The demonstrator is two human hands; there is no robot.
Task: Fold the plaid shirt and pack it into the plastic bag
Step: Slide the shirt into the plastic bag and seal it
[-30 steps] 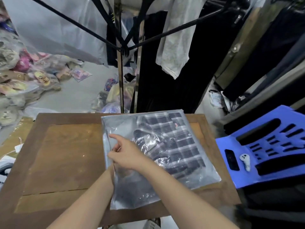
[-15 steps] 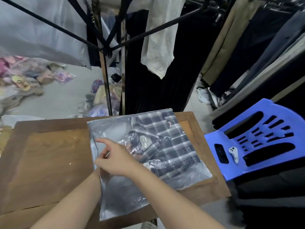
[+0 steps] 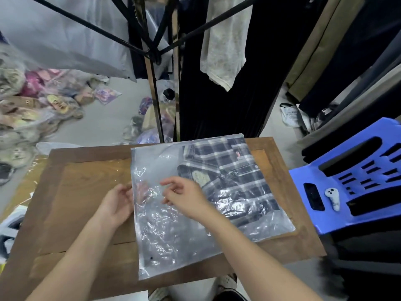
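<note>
Since a second ago the right hand has slid off the left hand and now hovers over the middle of the plastic bag, fingers loosely curled, holding nothing. The left hand curls at the bag's left edge; whether it pinches it I cannot tell. Sealing looks next: pin that edge flat, press air out toward it, then run fingers along the strip. Inside the bag's right half lies the plaid shirt, collar toward the hands, long axis seemingly crossing the bag left to right. Beneath the bag is a wooden table.
</note>
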